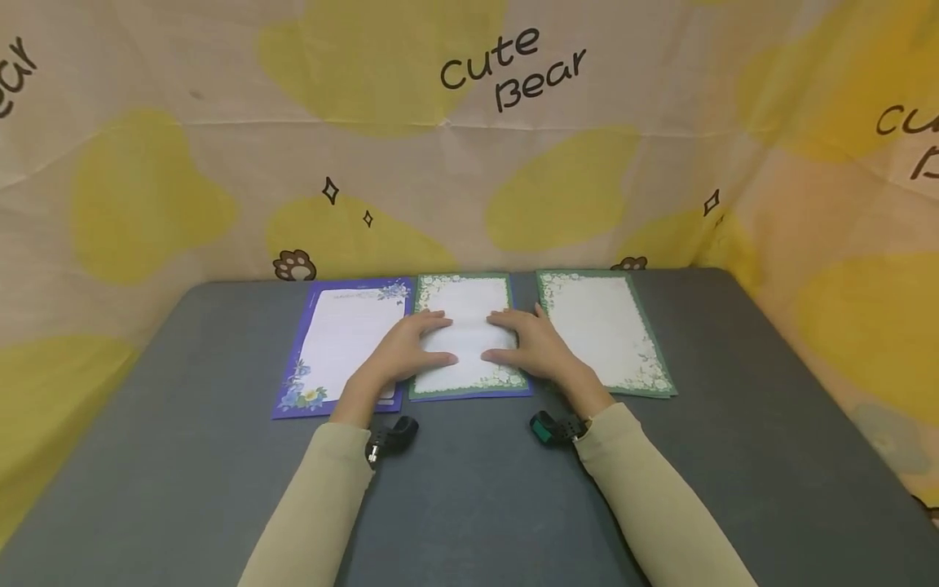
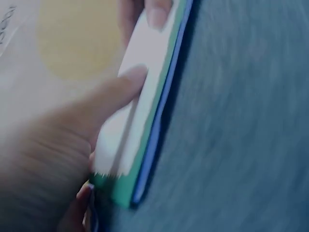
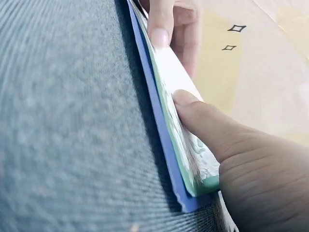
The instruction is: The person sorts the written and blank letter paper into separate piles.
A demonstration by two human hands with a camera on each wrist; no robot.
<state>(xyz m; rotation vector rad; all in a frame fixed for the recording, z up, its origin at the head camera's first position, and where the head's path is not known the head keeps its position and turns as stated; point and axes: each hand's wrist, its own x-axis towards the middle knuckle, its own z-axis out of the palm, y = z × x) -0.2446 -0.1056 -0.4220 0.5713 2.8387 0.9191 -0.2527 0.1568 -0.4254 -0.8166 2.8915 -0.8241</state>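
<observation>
In the head view, a sheet with a green floral border (image 1: 469, 326) lies on a blue-edged sheet (image 1: 519, 395) in the middle of a row. My left hand (image 1: 399, 346) reaches over its left side, thumb and fingers spread on the white surface. From the other side my right hand (image 1: 539, 346) lies likewise, one finger pointing away toward the far edge. Both wrist views show the thumbs, the left thumb (image 2: 133, 79) and the right thumb (image 3: 190, 104), resting on top of the layered sheets. Some fingers are hidden beneath the hands.
A purple-bordered sheet with blue flowers (image 1: 345, 326) lies at the left, partly under my left forearm. At the right lies another green-bordered sheet (image 1: 597, 326), its lower edge showing layers. The grey table (image 1: 469, 489) meets a printed cloth (image 1: 411, 163) behind.
</observation>
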